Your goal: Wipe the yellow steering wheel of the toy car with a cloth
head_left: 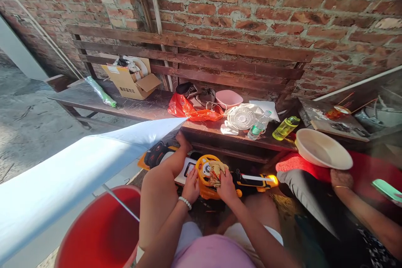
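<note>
A yellow toy steering wheel (205,170) on a toy car is seen just below the frame's centre, between the person's knees. The left hand (191,186), with a white bead bracelet (185,202) at the wrist, is laid on the wheel's rim at its 8 o'clock side, fingers close together and curled over the rim. The right hand (226,186) is closed around a bunched yellowish cloth (216,172), which is pressed against the wheel's hub at 3 o'clock.

At 9 o'clock from the hands, a large white sheet (78,171) slants across the view and hides part of the toy's front. A red bucket (100,230) is placed at 7 o'clock. At 12 o'clock, a dark wooden bench (132,111) carries a cardboard box (130,79), an orange plastic bag (188,111), a pink bowl (228,98), a small white fan (241,118), a clear water bottle (258,126) and a yellow-green bottle (285,127). At 3 o'clock, a cream basin (323,149) is held from below by another person's hand (341,179).
</note>
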Tool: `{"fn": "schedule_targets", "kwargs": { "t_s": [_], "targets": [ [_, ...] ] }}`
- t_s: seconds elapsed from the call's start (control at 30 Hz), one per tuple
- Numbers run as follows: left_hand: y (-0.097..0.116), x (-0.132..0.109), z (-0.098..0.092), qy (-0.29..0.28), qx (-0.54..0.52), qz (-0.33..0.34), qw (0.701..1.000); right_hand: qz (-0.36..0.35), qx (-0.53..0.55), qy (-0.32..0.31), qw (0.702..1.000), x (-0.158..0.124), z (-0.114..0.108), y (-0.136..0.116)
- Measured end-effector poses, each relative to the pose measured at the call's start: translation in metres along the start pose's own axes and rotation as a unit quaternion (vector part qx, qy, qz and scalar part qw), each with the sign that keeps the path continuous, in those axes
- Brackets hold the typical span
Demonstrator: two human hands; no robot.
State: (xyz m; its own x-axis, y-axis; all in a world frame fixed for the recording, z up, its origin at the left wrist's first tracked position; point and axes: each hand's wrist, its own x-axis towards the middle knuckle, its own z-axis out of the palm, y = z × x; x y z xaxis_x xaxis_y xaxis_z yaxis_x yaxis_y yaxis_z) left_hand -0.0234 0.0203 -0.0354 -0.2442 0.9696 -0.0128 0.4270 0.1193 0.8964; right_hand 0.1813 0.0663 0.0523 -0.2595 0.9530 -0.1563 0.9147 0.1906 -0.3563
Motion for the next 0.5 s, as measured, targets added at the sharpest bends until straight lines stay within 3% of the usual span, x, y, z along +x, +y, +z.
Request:
{"fn": "schedule_targets", "kwargs": {
  "t_s": [0.1, 0.17, 0.33, 0.5],
  "targets": [
    [-0.012, 0.003, 0.001, -0.006, 0.002, 0.021, 1.000, 0.059, -0.016, -0.026, 0.998, 0.037, -0.019, -0.015],
    [-0.018, 0.005, 0.002, -0.004, 0.001, 0.030, 1.000, 0.057, -0.031, -0.042, 0.997, 0.058, -0.029, -0.029],
    [-0.023, 0.007, 0.004, -0.009, 0.006, 0.030, 0.999, -0.038, -0.067, -0.034, 0.996, 0.083, -0.027, -0.056],
    [-0.018, 0.006, 0.001, -0.025, 0.019, 0.026, 0.999, -0.165, -0.046, -0.072, 0.983, 0.070, -0.013, -0.053]
  ]
}}
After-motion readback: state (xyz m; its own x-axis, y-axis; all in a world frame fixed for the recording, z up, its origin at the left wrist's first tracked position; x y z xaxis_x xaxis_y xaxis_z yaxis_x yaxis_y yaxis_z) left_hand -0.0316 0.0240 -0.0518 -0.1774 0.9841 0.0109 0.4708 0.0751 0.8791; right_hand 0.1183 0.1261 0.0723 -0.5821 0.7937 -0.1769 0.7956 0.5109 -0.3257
